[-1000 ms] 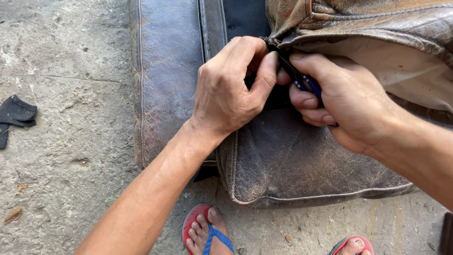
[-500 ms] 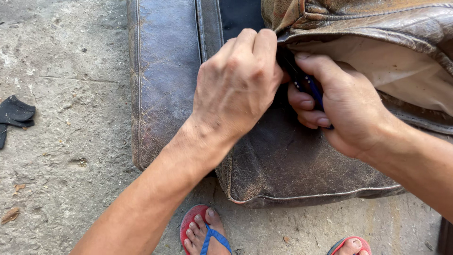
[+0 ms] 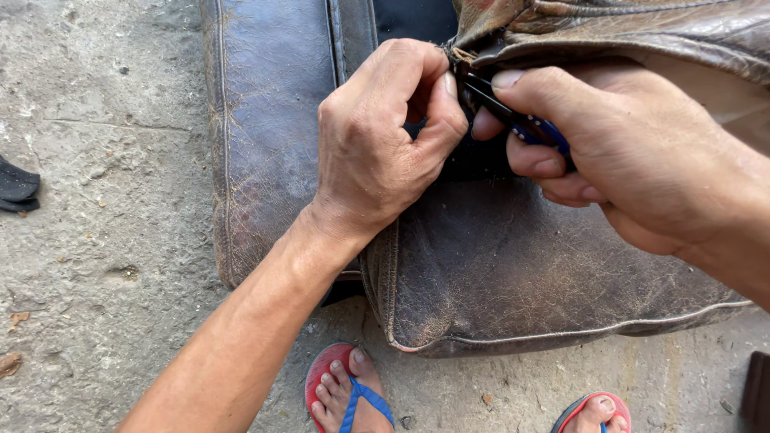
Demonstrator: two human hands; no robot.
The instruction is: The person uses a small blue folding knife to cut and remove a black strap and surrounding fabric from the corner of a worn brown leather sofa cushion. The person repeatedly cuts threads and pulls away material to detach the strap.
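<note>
A worn brown leather cushion [image 3: 513, 273] lies on the concrete ground, with a second cracked leather piece [image 3: 265, 120] beside it on the left. My left hand [image 3: 385, 136] pinches the edge of the peeled-back leather cover [image 3: 626, 32] at its seam. My right hand [image 3: 626, 160] grips a small tool with blue handles [image 3: 533, 128], its dark tip at that same seam, right beside my left thumb. The tool's jaws are mostly hidden by my fingers.
Rough grey concrete ground [image 3: 104, 265] lies to the left. A dark scrap [image 3: 16, 186] sits at the left edge. My feet in red and blue flip-flops [image 3: 345, 393] stand just below the cushion. A dark object [image 3: 758, 385] shows at the lower right corner.
My left hand has shifted from lying over the seam to pinching the cover's edge with thumb and fingers. The right hand with the tool stays at the seam.
</note>
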